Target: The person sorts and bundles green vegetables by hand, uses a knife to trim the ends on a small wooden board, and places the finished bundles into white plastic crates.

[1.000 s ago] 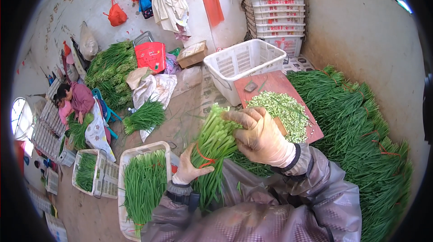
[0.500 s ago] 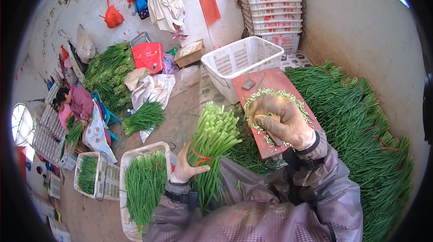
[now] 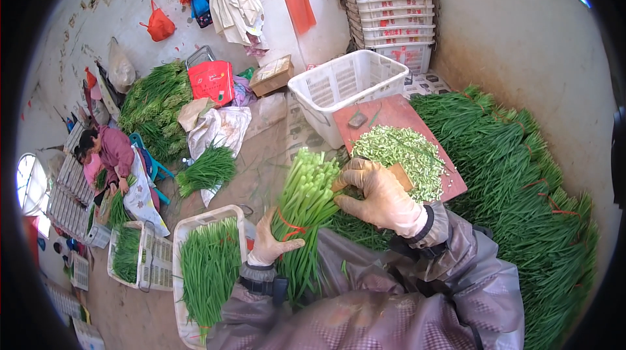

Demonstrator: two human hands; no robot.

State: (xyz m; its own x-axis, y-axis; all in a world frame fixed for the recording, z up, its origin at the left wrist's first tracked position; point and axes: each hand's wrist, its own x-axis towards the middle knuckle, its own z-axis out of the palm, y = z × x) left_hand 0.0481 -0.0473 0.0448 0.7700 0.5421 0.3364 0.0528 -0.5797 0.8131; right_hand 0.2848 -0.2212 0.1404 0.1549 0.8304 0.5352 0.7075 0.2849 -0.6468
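My gloved left hand [image 3: 265, 240] is wrapped around a bundle of garlic chives [image 3: 306, 187], upright against my lap with the pale cut ends up and an orange-red band around it. Beside those ends, my gloved right hand [image 3: 381, 199] has its thumb and fingers curled at the bundle's right side. A tan wooden tool [image 3: 400, 177] sticks out behind its knuckles; its blade, if any, is hidden. A reddish cutting board [image 3: 450, 184] lies beyond, strewn with short pale green stem pieces [image 3: 407, 151]. On its far end rests a small dark block [image 3: 358, 120].
A white crate [image 3: 355, 99] stands behind the board, near stacked crates [image 3: 391, 24]. Banded chives [image 3: 541, 200] are piled along the right wall. Crates of chives [image 3: 186, 285] stand on the left. Farther back sits another person [image 3: 116, 151], near a chive heap [image 3: 153, 105].
My right hand has moved from over the board left and down to the bundle, uncovering the cut pieces. My left hand keeps holding the bundle. The other person has shifted slightly.
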